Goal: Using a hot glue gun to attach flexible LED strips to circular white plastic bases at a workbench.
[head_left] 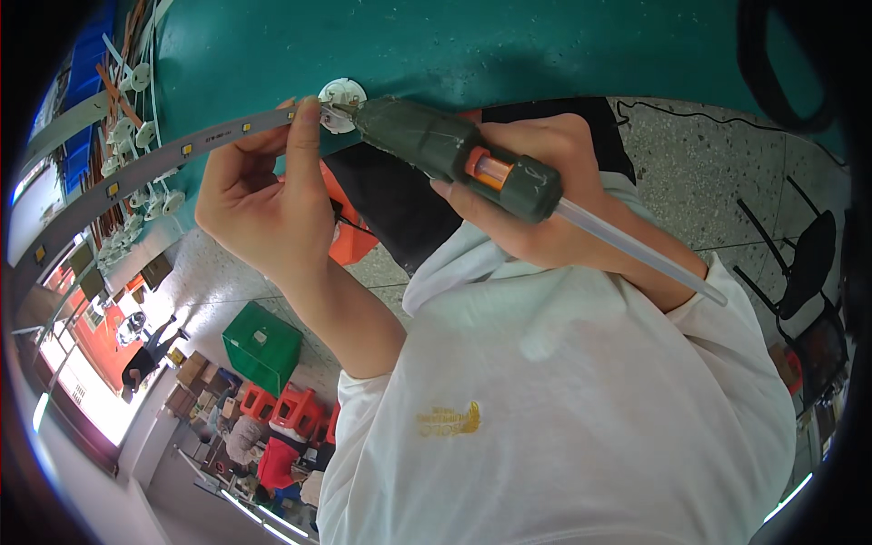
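My left hand pinches the end of a long, curved LED strip between thumb and fingers. The strip is grey with small yellow chips, and it sweeps off to the lower left. In my right hand is a dark green hot glue gun, its nozzle pointing left at the strip's end. A translucent glue stick sticks out of its back. A small white round piece shows just behind the nozzle and my left fingertips; whether they touch it I cannot tell.
The green tabletop spans the far side. At the left lie several white round parts among strips and wires. On the floor are a green crate, red stools and, to the right, a black chair. Other people are in the background.
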Available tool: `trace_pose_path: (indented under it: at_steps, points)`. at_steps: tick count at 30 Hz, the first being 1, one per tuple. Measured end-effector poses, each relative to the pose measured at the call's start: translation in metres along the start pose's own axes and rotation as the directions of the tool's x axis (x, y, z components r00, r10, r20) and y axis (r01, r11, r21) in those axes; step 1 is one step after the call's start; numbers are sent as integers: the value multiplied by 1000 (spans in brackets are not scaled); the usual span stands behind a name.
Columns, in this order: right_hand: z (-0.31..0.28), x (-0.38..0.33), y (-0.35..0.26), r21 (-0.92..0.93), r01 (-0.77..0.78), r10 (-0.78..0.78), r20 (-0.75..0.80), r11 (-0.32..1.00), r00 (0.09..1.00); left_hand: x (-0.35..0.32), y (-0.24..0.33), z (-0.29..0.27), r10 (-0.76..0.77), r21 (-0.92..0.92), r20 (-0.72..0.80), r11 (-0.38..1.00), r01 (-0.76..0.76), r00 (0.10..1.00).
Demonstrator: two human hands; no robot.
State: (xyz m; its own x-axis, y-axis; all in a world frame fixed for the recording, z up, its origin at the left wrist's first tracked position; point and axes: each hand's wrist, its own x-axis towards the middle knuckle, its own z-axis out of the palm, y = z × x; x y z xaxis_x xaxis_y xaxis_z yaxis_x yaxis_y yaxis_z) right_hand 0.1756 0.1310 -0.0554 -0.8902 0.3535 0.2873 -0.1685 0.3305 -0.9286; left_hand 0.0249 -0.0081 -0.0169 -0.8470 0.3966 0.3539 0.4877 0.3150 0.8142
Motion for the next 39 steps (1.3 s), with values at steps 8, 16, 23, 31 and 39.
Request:
trace_pose_path:
  at_steps: [8, 16, 23, 31, 39]
  points:
    - [-1, -2, 0, -16, 26, -26, 10, 1000, 1000, 0, 0, 1, -6, -3, 2, 1000, 6, 1000]
    - [0, -3, 0, -7, -7, 7, 10, 1000, 1000, 0, -1, 0, -2, -10, 9, 1000, 2, 1000]
    - [0, -4, 1, -23, 10, -10, 24, 1000, 1000, 0, -1, -1, -5, 0, 21, 1000, 5, 1000]
    - [4, -3, 0, -31, 64, -64, -13, 997, 998, -2, 2, 1, 3, 4, 0, 1000, -3, 1000]
    - [5, -3, 0, -46, 86, -87, -21, 995, 996, 0, -1, -1, -7, 12, 18, 1000, 7, 1000]
